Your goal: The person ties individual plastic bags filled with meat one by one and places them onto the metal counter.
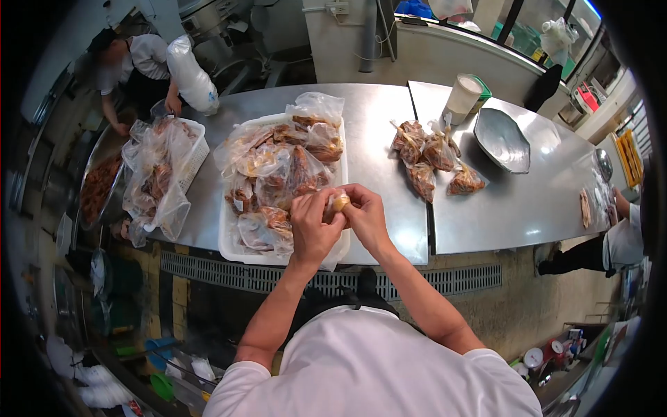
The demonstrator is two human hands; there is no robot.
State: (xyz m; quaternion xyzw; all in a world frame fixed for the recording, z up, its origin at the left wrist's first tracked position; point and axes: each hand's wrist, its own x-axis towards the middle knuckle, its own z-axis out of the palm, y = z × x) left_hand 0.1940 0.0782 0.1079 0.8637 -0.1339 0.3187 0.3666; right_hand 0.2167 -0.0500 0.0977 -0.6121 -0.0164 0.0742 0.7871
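Note:
My left hand (313,221) and my right hand (365,214) meet above the front right part of a white tray (229,250). Fingers of both are closed on a plastic bag (339,201), with something yellowish showing through it; the rest of it is hidden by my hands. Beneath them the tray holds several clear plastic bags of browned meat (299,170), heaped up to its rim.
More bagged meat (424,156) lies on the right-hand steel table (500,215), near a grey dish (501,142) and a whitish container (462,97). A white basket (198,156) stands left. One person (149,59) works at far left, another (625,236) at right.

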